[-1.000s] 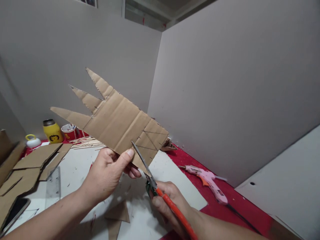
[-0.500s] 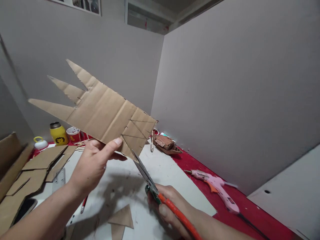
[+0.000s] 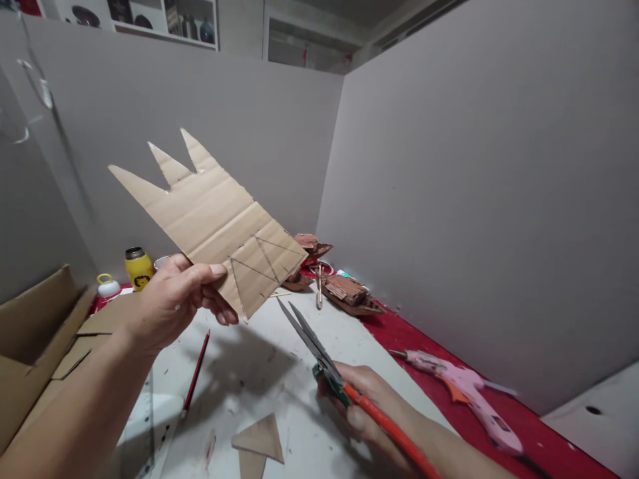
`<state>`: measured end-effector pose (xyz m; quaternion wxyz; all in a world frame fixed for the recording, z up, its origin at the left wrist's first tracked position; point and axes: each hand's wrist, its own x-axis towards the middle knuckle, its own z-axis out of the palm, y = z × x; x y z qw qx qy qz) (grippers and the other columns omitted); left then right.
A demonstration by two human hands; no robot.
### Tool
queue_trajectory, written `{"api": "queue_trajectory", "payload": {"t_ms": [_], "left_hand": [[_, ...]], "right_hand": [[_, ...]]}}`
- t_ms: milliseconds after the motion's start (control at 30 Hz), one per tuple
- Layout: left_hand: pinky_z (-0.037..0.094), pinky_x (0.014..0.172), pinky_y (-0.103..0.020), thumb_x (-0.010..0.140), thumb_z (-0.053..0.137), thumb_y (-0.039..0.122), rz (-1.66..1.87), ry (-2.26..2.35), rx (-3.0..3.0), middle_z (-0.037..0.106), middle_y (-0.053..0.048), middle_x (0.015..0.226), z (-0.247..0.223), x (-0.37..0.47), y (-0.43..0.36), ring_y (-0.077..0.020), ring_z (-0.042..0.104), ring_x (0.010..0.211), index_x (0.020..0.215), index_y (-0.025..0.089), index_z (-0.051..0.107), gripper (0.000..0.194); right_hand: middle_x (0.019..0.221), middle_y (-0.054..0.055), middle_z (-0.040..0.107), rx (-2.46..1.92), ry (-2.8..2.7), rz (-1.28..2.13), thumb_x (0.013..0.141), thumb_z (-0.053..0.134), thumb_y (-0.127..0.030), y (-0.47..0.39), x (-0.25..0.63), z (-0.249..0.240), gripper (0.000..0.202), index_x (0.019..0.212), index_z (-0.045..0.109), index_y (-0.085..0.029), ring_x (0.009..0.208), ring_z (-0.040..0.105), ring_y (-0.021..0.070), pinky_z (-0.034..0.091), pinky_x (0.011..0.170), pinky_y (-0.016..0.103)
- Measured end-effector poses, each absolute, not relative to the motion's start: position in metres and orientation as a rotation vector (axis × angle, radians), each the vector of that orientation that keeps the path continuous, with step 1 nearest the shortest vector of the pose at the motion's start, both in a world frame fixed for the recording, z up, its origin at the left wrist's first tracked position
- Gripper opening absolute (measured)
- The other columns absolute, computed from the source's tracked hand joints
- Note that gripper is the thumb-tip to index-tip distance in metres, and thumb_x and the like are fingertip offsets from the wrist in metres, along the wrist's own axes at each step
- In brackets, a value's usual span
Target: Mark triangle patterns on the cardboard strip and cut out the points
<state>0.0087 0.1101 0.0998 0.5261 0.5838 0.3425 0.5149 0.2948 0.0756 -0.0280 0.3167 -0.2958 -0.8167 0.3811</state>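
Note:
My left hand (image 3: 187, 293) pinches the lower left edge of a cardboard piece (image 3: 214, 213), held up and tilted above the table. Three pointed spikes rise from its far end, and pencilled zigzag lines mark the near end. In my right hand (image 3: 369, 406) is a pair of scissors (image 3: 319, 352) with orange and green handles. Their blades are slightly parted and point up toward the cardboard, apart from it. Below lie cardboard offcuts (image 3: 262, 436) on the white board (image 3: 219, 399).
A dark red pencil (image 3: 196, 372) and a clear ruler (image 3: 144, 412) lie on the board. At right is a pink glue gun (image 3: 464, 392) on red cloth. Brown model boats (image 3: 347, 293) stand behind. A yellow bottle (image 3: 138, 267) and cardboard box (image 3: 40, 332) are at left.
The scissors blades have come away from the cardboard's corner and opened slightly. The cardboard has tilted more steeply in my left hand. The camera view has shifted left.

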Motion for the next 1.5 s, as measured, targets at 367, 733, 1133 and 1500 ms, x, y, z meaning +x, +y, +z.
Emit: {"api": "queue_trajectory", "payload": {"t_ms": [367, 733, 1133, 1500], "left_hand": [[0.04, 0.04, -0.017, 0.074, 0.07, 0.019, 1.249, 0.718, 1.478, 0.037, 0.006, 0.049, 0.094, 0.011, 0.112, -0.0072, 0.038, 0.046, 0.048, 0.019, 0.048, 0.034], [0.043, 0.048, -0.021, 0.078, 0.07, 0.026, 1.179, 0.802, 1.554, 0.05, 0.004, 0.052, 0.089, 0.004, 0.116, -0.0106, 0.049, 0.049, 0.057, 0.021, 0.057, 0.025], [0.047, 0.048, -0.021, 0.073, 0.078, 0.032, 1.164, 0.864, 1.579, 0.065, 0.002, 0.064, 0.085, 0.011, 0.115, -0.013, 0.058, 0.052, 0.083, 0.018, 0.066, 0.021], [0.052, 0.055, -0.025, 0.069, 0.078, 0.021, 1.092, 0.863, 1.693, 0.063, -0.002, 0.046, 0.095, 0.026, 0.102, -0.0138, 0.057, 0.044, 0.054, 0.018, 0.062, 0.023]], "right_hand": [[0.067, -0.002, 0.041, -0.82, -2.135, 1.063, 0.087, 0.033, -0.082, 0.07, 0.285, -0.015, 0.065, 0.08, 0.048, -0.019, 0.057, 0.034, 0.0118, 0.032, 0.05, 0.024], [0.063, -0.003, 0.038, -0.823, -2.09, 1.134, 0.087, 0.035, -0.081, 0.063, 0.276, -0.006, 0.063, 0.076, 0.043, -0.02, 0.054, 0.033, 0.0105, 0.03, 0.046, 0.022], [0.061, -0.004, 0.039, -0.83, -1.993, 1.227, 0.086, 0.043, -0.079, 0.064, 0.274, -0.015, 0.062, 0.076, 0.048, -0.018, 0.053, 0.033, 0.0098, 0.03, 0.047, 0.022], [0.07, -0.001, 0.043, -0.853, -2.063, 1.347, 0.081, 0.035, -0.087, 0.066, 0.283, -0.018, 0.077, 0.102, 0.056, -0.016, 0.058, 0.036, 0.0119, 0.036, 0.052, 0.023]]}}
